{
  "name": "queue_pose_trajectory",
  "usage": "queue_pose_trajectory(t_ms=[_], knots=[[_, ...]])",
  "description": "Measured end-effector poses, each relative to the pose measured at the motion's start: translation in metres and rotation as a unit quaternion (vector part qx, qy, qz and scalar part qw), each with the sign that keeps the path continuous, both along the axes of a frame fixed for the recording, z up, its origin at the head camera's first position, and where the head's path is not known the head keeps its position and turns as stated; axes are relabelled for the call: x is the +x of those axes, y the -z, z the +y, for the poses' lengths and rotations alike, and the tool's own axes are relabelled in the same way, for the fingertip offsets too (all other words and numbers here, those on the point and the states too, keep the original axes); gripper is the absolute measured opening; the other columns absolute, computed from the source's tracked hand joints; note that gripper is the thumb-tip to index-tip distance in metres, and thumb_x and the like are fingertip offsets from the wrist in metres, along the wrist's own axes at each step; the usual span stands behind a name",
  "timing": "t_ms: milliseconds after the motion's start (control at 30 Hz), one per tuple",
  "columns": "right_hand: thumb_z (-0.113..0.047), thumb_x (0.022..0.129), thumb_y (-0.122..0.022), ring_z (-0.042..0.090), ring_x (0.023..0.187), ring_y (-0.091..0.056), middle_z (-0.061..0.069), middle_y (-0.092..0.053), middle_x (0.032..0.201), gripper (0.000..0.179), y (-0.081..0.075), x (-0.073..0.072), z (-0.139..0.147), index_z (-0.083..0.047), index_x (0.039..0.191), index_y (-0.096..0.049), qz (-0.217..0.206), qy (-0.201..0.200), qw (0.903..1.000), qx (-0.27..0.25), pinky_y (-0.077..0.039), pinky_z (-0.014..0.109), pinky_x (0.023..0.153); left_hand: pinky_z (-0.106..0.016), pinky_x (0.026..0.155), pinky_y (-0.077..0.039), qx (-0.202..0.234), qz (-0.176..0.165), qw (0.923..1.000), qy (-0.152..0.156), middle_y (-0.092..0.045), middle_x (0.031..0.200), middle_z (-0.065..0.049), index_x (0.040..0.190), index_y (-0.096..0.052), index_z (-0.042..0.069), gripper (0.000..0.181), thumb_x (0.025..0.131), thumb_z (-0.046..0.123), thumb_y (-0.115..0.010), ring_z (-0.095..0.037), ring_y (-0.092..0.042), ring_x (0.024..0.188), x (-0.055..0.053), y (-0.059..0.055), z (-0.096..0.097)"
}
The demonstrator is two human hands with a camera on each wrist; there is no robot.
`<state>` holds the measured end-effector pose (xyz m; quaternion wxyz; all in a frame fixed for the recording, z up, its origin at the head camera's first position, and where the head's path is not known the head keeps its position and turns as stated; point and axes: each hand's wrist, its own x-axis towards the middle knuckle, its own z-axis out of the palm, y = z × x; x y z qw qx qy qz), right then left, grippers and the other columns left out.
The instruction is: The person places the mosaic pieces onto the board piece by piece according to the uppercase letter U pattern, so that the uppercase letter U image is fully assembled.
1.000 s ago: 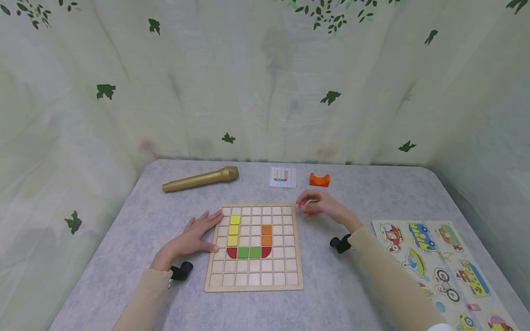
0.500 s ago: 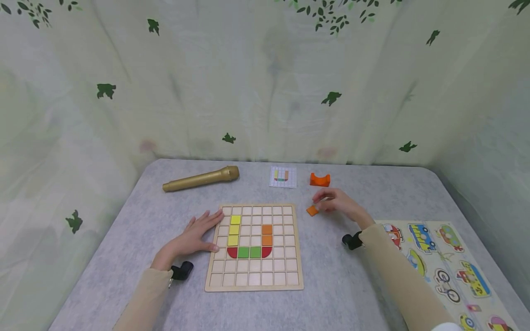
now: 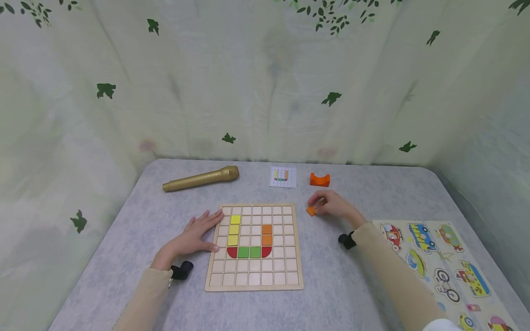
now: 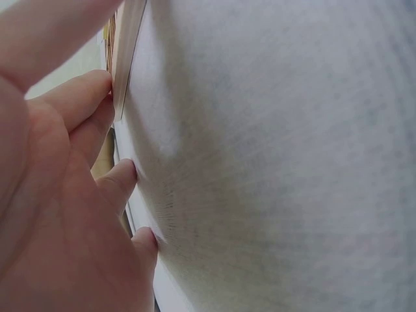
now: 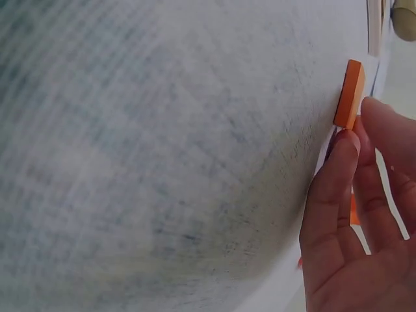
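A wooden grid board [image 3: 254,288] lies on the table, holding yellow, red, green and orange tiles in a U shape. My left hand [image 3: 192,236] rests on its left edge, fingers spread; in the left wrist view the same hand [image 4: 71,169] has fingertips against the board's side [image 4: 127,65]. Right of the board's upper corner, my right hand [image 3: 333,204] pinches a loose orange square tile [image 3: 310,211] at one edge. In the right wrist view, thumb and fingers meet at the near end of this tile [image 5: 350,94], which is low over the grey tabletop; contact beneath is unclear.
A pattern card [image 3: 283,177] with a small coloured U lies behind the board. To its right stands an orange curved block [image 3: 319,179]; to its left lies a gold microphone-shaped object [image 3: 201,179]. A vehicle picture puzzle [image 3: 426,266] is at the right.
My right hand moves right from the board's corner, then slightly back left onto the orange tile, which shows clearly from half a second ago. My left hand stays put.
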<state>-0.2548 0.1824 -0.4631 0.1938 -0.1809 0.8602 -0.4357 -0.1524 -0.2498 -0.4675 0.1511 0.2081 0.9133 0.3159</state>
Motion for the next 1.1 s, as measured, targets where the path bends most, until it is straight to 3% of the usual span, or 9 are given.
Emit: queue_pose_trajectory(t_ms=[267,500,900,1100], knots=[[0.012,0.079,-0.063,0.022,0.077,-0.051,0.008,-0.060,0.088,0.021,0.001,0.001,-0.006,0.000,0.096,-0.065,0.017,0.007,0.9994,0.031,-0.047,0.030,0.068,-0.063,0.107,0.007,0.002,-0.002,1.0000,-0.002,-0.018,0.156,-0.017,0.151,-0.025,0.006,0.097,0.078,0.042,-0.076,-0.044,-0.001,0.141,0.000,0.001,0.001],[0.013,0.079,-0.062,0.022,0.077,-0.051,0.008,-0.060,0.087,0.019,-0.001,0.002,-0.006,0.000,0.094,-0.065,0.025,0.002,0.9994,0.025,-0.046,0.031,0.069,-0.061,0.108,0.008,-0.009,-0.014,0.9998,-0.008,-0.017,0.157,-0.015,0.152,-0.024,0.007,0.097,0.078,0.043,-0.075,-0.042,0.000,0.142,-0.001,0.000,0.001],[0.006,0.087,-0.057,0.022,0.077,-0.054,0.013,-0.059,0.091,0.017,-0.004,0.005,-0.003,0.005,0.102,-0.063,-0.028,0.017,0.9987,-0.039,-0.050,0.029,0.068,-0.061,0.108,0.008,-0.008,-0.010,0.9999,-0.005,-0.017,0.157,-0.014,0.152,-0.025,0.007,0.097,0.078,0.043,-0.076,-0.042,-0.001,0.142,-0.001,0.001,0.000],[0.004,0.088,-0.057,0.026,0.078,-0.056,0.015,-0.059,0.092,0.017,-0.015,0.010,-0.012,0.007,0.103,-0.063,-0.037,0.012,0.9973,-0.062,-0.050,0.033,0.070,-0.063,0.107,0.007,-0.007,-0.008,0.9999,-0.004,-0.018,0.157,-0.016,0.151,-0.026,0.006,0.096,0.078,0.043,-0.076,-0.044,-0.001,0.142,-0.002,-0.001,0.000]])
